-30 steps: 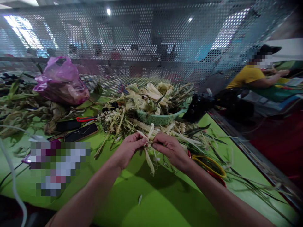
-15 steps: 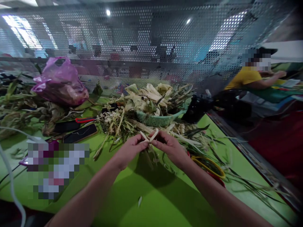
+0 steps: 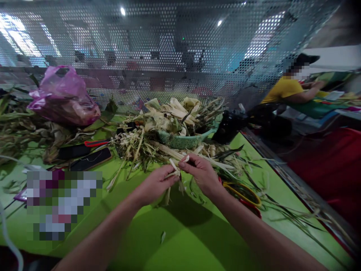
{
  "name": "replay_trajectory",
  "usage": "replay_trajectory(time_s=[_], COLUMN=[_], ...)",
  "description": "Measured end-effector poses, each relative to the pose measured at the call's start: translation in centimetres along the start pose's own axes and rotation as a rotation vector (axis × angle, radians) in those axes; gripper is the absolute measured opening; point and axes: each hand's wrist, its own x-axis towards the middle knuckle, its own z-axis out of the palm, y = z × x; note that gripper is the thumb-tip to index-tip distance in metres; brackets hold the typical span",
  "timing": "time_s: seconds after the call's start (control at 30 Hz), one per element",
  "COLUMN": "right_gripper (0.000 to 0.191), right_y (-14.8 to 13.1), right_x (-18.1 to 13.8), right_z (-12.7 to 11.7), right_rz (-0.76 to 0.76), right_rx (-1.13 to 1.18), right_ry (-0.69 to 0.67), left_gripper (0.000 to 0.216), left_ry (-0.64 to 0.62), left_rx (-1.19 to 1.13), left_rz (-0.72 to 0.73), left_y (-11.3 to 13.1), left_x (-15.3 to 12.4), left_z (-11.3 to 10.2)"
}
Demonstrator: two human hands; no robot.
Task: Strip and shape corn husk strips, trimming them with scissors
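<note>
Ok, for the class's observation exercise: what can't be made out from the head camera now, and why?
In the head view:
- How the pale strips meet: partly covered by the left hand and right hand.
- The purple bag's contents: blurred by creased plastic.
- The green basket's underside: hidden by stalks and its own wall.
- Whatever lies under the pixelated patch.
- Leaves at far left: cut off by the picture's edge.

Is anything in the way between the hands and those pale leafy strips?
No, nothing visible: the left hand and right hand are already pinching the pale leafy strips. The green basket sits beyond them, not between.
</note>
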Motion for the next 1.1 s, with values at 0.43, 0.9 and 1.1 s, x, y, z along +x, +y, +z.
replay_trajectory(time_s=[0.43, 0.9, 1.1], right_gripper=[0.018, 0.01, 0.017], right_y=[-0.9, -0.5, -0.7], right_x=[-0.2, -0.6, -0.2], right_z=[-0.1, 0.6, 0.3], right_rz=[0.091, -0.105, 0.023], right_rx=[0.218, -0.047, 0.122], right_ry=[-0.152, 0.027, 0.001], left_gripper=[0.028, 0.025, 0.027], left_ry=[-0.053, -0.058, 0.036], left_rx=[0.065, 0.12, -0.122], left_rz=[0.035, -0.026, -0.124], left_y=[0.3, -0.4, -0.2], left_x=[0.2, -0.1, 0.2], left_z=[0.1, 1.1, 1.4])
